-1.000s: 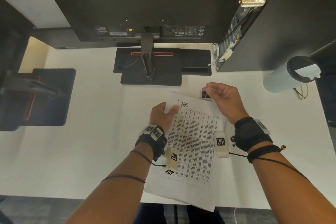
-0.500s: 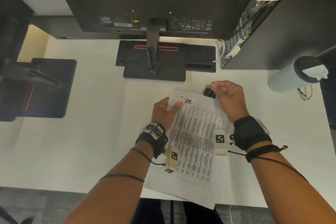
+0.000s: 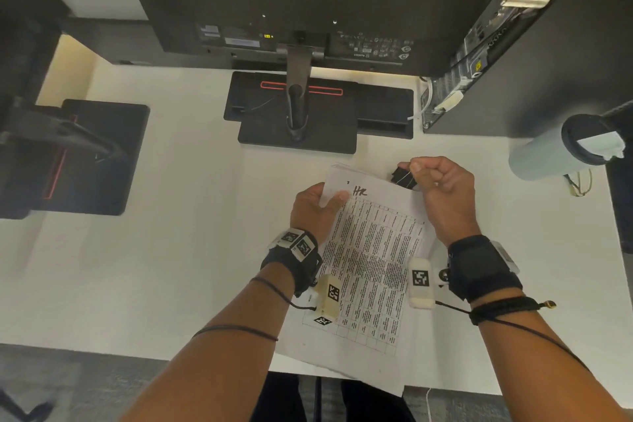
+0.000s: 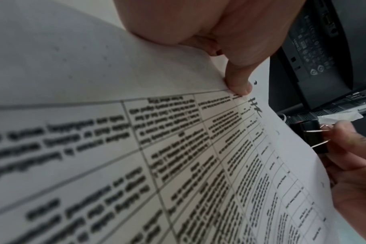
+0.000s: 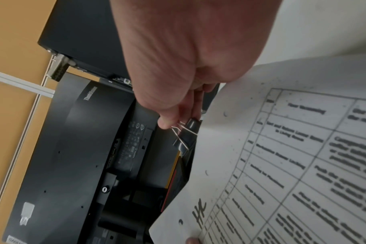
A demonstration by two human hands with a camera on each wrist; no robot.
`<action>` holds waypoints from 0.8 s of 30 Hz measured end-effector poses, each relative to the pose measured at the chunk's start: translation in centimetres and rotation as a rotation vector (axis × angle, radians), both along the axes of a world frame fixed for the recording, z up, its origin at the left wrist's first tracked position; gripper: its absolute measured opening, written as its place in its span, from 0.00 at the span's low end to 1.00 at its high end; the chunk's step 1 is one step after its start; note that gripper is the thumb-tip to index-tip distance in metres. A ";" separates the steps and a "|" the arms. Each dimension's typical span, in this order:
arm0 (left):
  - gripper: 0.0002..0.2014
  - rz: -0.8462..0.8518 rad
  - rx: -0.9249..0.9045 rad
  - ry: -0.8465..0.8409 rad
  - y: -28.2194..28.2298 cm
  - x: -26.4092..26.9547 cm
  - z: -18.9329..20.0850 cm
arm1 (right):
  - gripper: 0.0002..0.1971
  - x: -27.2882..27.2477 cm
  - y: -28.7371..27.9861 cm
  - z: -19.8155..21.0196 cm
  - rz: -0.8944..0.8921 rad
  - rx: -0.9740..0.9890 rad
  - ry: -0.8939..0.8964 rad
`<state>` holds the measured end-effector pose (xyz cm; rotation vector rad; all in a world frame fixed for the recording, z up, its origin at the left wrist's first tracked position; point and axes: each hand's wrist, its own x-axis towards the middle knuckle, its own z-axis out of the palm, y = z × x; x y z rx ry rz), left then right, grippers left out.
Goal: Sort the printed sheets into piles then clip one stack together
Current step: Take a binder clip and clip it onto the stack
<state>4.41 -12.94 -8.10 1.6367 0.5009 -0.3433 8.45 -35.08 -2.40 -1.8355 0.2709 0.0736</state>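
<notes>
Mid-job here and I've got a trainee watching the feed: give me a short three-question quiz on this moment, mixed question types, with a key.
1. True or false: the binder clip is already clamped on the stack of printed sheets.
2. Which hand pinches the clip's wire handles? A) left hand B) right hand C) neither
3. Fill in: the handwritten mark at the top of the front sheet reads ___.

Key
1. False: it sits at the stack's top right corner, in the right hand, not yet visibly closed over the paper.
2. B: the left hand holds the stack's top left edge, thumb on the front sheet.
3. HR.
</notes>
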 end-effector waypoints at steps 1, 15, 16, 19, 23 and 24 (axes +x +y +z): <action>0.14 0.002 -0.002 0.004 0.0 0.0 0.0 | 0.08 -0.2 0.1 0.1 -0.004 -0.007 -0.020; 0.20 -0.017 -0.049 -0.031 0.3 -0.3 0.1 | 0.07 -0.1 0.8 -0.6 0.031 -0.043 -0.044; 0.19 -0.022 -0.052 -0.037 0.4 -0.3 0.0 | 0.07 0.1 0.7 -0.7 0.036 -0.032 -0.034; 0.18 -0.031 -0.057 -0.050 0.5 -0.4 0.2 | 0.07 0.6 0.0 -0.9 0.086 0.007 0.038; 0.16 -0.044 -0.071 -0.057 0.6 -0.5 0.3 | 0.07 1.4 -1.0 -0.9 0.132 0.056 0.120; 0.15 -0.049 -0.073 -0.055 0.6 -0.5 0.4 | 0.07 1.6 -1.1 -0.8 0.138 0.064 0.126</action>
